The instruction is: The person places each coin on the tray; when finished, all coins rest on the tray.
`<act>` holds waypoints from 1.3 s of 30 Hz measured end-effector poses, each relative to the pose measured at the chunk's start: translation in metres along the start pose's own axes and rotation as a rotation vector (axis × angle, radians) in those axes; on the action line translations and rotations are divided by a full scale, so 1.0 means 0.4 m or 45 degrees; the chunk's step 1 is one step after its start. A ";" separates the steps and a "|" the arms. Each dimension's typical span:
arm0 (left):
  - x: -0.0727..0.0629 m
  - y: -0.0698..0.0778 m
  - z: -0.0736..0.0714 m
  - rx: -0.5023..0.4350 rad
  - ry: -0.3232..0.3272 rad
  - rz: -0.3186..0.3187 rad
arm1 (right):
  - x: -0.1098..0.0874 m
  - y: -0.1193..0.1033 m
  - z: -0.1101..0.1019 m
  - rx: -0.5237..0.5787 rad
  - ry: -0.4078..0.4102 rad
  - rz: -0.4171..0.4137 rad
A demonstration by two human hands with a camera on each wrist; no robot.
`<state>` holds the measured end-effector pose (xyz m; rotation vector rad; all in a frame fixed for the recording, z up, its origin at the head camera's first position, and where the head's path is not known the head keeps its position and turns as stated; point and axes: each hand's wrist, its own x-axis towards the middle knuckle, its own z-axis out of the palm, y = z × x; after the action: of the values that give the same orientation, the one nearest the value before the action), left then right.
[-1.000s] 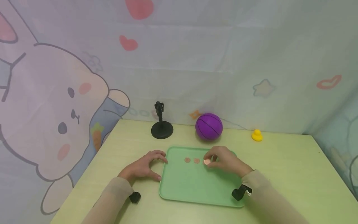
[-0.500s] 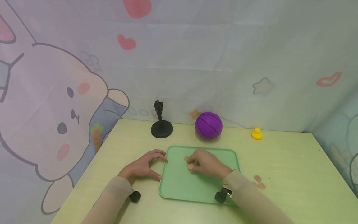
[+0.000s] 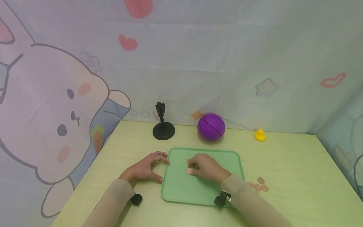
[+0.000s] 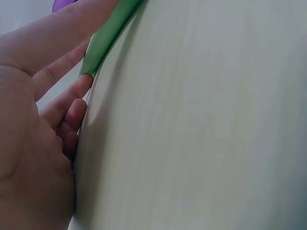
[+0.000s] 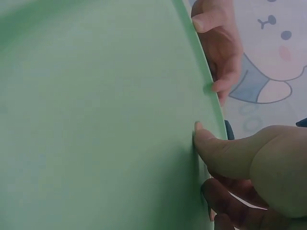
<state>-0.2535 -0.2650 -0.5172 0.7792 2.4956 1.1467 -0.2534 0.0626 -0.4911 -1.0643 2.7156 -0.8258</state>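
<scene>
Near the left end of a green tray (image 3: 181, 189), my right hand (image 3: 208, 167) has its thumb and fingers curled down to a copper-coloured coin (image 3: 189, 171). In the right wrist view, the thumb tip (image 5: 204, 135) is at this coin's edge. A second coin (image 5: 211, 213) lies by the fingertips, mostly covered by them; other coins on the tray are hidden behind my right hand. My left hand (image 3: 144, 168) rests at the tray's left rim, thumb and fingers spread and touching the edge, holding no coin.
On the table right of the tray lie several copper coins (image 3: 257, 187), partly behind my right sleeve. Along the back stand a black round-based stand (image 3: 164, 130), a purple ball (image 3: 211, 127) and a yellow rubber duck (image 3: 260, 135). A printed cloth (image 3: 184, 63) hangs behind.
My right hand has moved left across the tray, from the right end of the coin row to its left end, with a coin at its thumb. The left hand stays put.
</scene>
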 end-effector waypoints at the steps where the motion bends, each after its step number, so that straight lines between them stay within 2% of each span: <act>1: 0.000 0.000 0.000 0.000 0.000 0.001 | 0.000 0.000 0.000 -0.004 -0.005 0.005; 10: 0.001 0.002 0.002 -0.010 0.003 0.038 | 0.001 -0.010 0.001 -0.015 -0.025 -0.026; 18: 0.001 -0.001 0.003 -0.015 0.013 0.048 | 0.009 -0.016 0.006 -0.078 0.017 -0.022; 24: 0.001 0.001 0.001 0.004 0.008 0.039 | 0.007 -0.009 0.000 -0.049 0.033 -0.008; 31: 0.001 0.003 -0.001 0.014 0.010 0.031 | -0.027 0.028 -0.062 0.029 0.099 0.025; 39: -0.001 0.008 0.000 -0.006 0.005 0.023 | -0.104 0.098 -0.146 0.038 0.118 0.057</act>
<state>-0.2521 -0.2633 -0.5146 0.8012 2.4927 1.1610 -0.2624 0.1399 -0.4661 -0.9788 2.7822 -0.9280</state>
